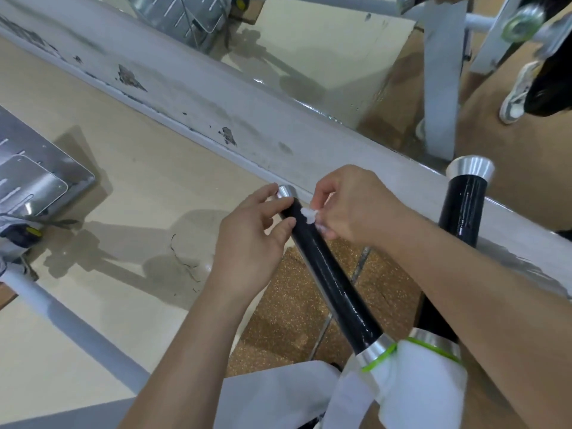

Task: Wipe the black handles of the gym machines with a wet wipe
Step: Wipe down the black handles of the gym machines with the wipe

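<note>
A glossy black handle (332, 283) runs from a silver end cap (286, 191) near the centre down to a silver collar at the lower right. My right hand (356, 205) pinches a small white wet wipe (309, 214) against the handle just below the end cap. My left hand (253, 233) rests on the left side of the handle's upper end, fingers curled around it. A second black handle (462, 209) with a flared silver cap stands to the right, untouched.
A grey-white painted frame beam (216, 109) with chipped paint crosses diagonally behind the handles. White cloth with green bands (411, 366) wraps the handle bases. Metal footplates (34, 174) lie at the left. Another person's shoe (515, 94) stands at the upper right on the cork floor.
</note>
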